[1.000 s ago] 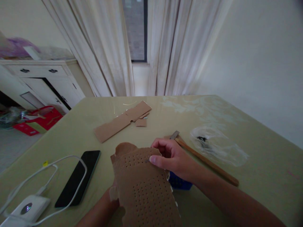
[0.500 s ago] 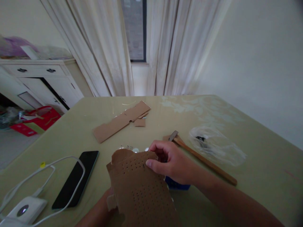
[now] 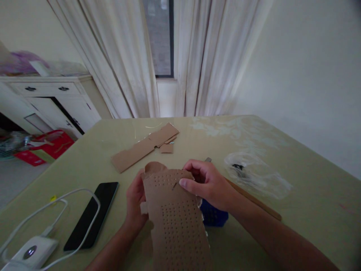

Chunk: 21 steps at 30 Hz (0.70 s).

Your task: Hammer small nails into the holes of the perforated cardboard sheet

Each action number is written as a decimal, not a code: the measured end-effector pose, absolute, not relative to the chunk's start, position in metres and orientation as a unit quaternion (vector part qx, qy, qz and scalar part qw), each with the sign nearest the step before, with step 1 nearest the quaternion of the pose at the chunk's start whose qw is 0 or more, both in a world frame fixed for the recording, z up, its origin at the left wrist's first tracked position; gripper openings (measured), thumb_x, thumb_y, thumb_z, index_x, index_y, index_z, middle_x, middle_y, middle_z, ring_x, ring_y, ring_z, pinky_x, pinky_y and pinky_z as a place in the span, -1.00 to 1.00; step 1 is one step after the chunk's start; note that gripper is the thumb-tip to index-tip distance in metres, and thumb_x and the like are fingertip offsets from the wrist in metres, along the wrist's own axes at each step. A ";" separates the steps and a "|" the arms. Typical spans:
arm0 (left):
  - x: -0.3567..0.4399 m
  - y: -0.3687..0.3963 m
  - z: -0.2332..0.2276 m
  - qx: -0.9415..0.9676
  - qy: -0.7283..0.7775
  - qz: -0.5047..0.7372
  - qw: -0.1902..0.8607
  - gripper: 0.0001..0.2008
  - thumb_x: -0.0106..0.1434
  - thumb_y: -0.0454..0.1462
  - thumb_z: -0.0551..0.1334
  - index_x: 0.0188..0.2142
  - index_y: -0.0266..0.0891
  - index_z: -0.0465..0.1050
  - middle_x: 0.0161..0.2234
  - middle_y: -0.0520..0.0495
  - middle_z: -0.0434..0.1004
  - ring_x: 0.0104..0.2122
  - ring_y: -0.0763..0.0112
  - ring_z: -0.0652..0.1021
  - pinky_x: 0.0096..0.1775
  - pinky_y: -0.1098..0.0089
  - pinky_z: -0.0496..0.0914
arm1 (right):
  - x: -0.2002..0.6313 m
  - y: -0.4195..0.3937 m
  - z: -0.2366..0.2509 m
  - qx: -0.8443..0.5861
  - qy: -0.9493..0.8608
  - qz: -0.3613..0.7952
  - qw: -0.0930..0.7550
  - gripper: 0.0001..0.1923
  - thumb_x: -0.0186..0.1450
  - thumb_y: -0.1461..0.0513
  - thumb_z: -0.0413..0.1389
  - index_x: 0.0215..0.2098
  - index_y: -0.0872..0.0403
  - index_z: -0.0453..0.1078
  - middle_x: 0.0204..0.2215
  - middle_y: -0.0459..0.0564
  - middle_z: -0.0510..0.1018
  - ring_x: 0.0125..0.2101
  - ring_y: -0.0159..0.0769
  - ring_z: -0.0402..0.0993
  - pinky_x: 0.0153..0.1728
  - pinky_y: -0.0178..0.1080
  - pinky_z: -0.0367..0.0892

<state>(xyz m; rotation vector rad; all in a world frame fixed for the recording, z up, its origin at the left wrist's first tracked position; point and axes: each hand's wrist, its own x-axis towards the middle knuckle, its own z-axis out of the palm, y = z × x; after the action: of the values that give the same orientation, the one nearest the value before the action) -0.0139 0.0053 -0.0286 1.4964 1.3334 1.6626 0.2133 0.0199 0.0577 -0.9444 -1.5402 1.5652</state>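
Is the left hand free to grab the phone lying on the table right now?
Probably not yet: the left hand is gripping the perforated cardboard. The phone lies close beside it, with only a white cable draped across it.

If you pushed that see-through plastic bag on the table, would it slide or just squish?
The plastic bag looks thin and crinkled, so it would probably crumple and feel very light. A small dark thing inside might shift. On the smooth table it may also slide easily.

Perforated cardboard sheet: brown, rows of small holes, top edge curled, held tilted above the table.
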 end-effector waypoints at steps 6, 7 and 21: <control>-0.026 0.010 -0.018 0.549 0.450 0.703 0.041 -0.80 0.56 -0.19 0.22 -0.02 -0.20 0.61 -0.14 -0.10 0.66 -0.21 0.35 0.59 -0.15 0.33 0.47 | 0.220 0.020 0.066 -0.397 -0.633 0.541 0.386 -0.67 0.26 0.06 0.40 -0.29 0.08 0.42 -0.49 -0.21 0.38 -0.51 -0.45 0.19 -0.53 -0.35 0.07; -0.026 0.006 -0.015 0.598 0.419 0.683 0.005 -0.82 0.53 -0.22 0.25 0.01 -0.19 0.61 -0.11 -0.11 0.65 -0.15 0.31 0.60 -0.10 0.29 0.48 | 0.220 0.018 0.066 -0.396 -0.640 0.535 0.384 -0.69 0.26 0.08 0.39 -0.29 0.08 0.42 -0.49 -0.21 0.39 -0.51 -0.45 0.19 -0.53 -0.35 0.08; 0.007 -0.038 0.010 0.723 0.286 0.628 -0.005 -0.75 0.36 -0.59 0.29 -0.17 -0.24 0.57 -0.18 -0.05 0.66 -0.13 0.34 0.63 -0.08 0.31 0.53 | 0.213 -0.016 0.085 -0.382 -0.765 0.394 0.335 -0.88 0.31 0.24 0.31 -0.30 0.08 0.46 -0.53 -0.24 0.43 -0.51 -0.47 0.26 -0.49 -0.38 0.12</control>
<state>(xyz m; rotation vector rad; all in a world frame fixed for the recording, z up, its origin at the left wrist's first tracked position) 0.0073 -0.0381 0.0098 2.2800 0.9030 1.9808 0.2131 -0.0163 0.0850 -0.9976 -1.9965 1.0291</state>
